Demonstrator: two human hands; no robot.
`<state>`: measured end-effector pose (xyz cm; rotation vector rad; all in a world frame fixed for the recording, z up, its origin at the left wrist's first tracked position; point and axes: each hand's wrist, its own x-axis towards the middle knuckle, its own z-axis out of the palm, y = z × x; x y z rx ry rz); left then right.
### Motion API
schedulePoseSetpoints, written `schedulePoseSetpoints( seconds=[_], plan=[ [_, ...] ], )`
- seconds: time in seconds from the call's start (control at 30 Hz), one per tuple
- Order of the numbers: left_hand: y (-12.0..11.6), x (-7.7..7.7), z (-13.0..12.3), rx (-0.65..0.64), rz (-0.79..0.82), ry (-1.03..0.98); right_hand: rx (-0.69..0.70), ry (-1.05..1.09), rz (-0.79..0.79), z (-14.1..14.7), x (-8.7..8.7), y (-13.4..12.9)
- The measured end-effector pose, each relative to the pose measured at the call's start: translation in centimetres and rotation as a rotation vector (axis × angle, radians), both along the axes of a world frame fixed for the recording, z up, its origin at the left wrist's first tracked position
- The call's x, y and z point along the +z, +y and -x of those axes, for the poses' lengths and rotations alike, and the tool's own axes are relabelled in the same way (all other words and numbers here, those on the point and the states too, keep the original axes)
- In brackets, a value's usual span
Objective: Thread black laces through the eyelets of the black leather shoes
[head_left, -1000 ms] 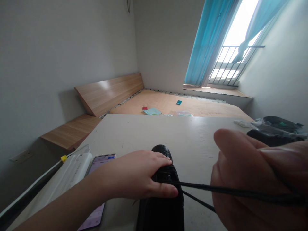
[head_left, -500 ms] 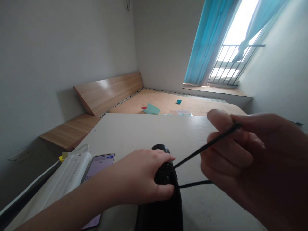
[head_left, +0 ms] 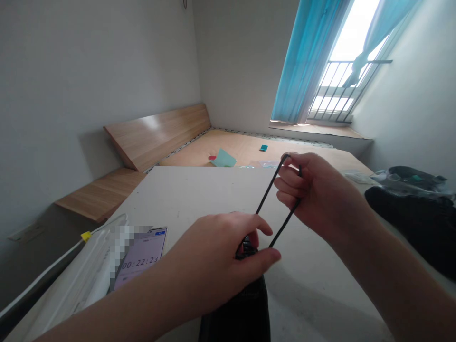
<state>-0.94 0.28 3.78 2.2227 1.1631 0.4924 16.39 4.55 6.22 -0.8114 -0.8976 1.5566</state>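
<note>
A black shoe (head_left: 235,308) lies on the white table in front of me, its far end hidden under my left hand (head_left: 228,247). That hand grips the shoe around its lacing, thumb and index finger on either side of the black shoelace (head_left: 268,192). Two strands of the lace rise from the shoe up to the right. My right hand (head_left: 302,183) is closed on them, one strand pinched at the fingertips and the other running across the curled fingers. Both strands look taut.
A phone (head_left: 142,256) showing a timer and a white power strip (head_left: 96,270) with a cable lie on the left of the table (head_left: 185,190). Dark items, one shoe-like (head_left: 409,228), sit at the right. Beyond is a bed (head_left: 242,142) with small papers.
My right hand has moved away from me and leftward, drawing the lace strands upward. My left thumb and fingers have shifted over the lacing. The dark items at right have come into view.
</note>
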Motion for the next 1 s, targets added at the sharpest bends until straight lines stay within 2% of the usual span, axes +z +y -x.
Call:
schedulePoseSetpoints(
  seconds=[0.17,0.23,0.43,0.57,0.6,0.67,0.77,0.8,0.9,1.0],
  plan=[
    [0.1,-0.5,0.0,-0.164,0.103,-0.054,0.123,-0.015,0.002,0.2,-0.1,-0.3],
    [0.5,-0.4,0.3,-0.124,0.117,-0.121,0.107,-0.061,0.008,-0.1,-0.2,0.0],
    [1.2,-0.3,1.3,-0.003,0.278,-0.394,0.018,-0.489,-0.075,-2.1,-1.1,2.6],
    [1.9,-0.3,1.3,0.174,0.296,-0.497,0.075,-0.665,-0.141,-3.7,-0.9,3.5],
    [2.2,-0.4,1.2,0.222,0.319,-0.532,0.121,-0.698,-0.17,-3.9,-0.6,3.3],
    [2.7,-0.4,1.1,0.28,0.404,-0.598,0.311,-0.737,-0.261,-4.0,0.1,2.2],
    [3.2,-0.4,1.1,0.272,0.492,-0.639,0.755,-0.784,-0.374,-3.1,0.9,-0.8],
    [3.2,-0.3,1.1,0.258,0.498,-0.637,0.863,-0.843,-0.388,-2.5,1.0,-1.9],
    [2.9,0.2,1.4,0.182,0.484,-0.604,0.836,-1.168,-0.493,-1.1,0.5,-4.3],
    [2.5,0.8,1.9,0.094,0.411,-0.532,0.77,-1.335,-0.514,-0.5,-0.3,-4.6]
  ],
)
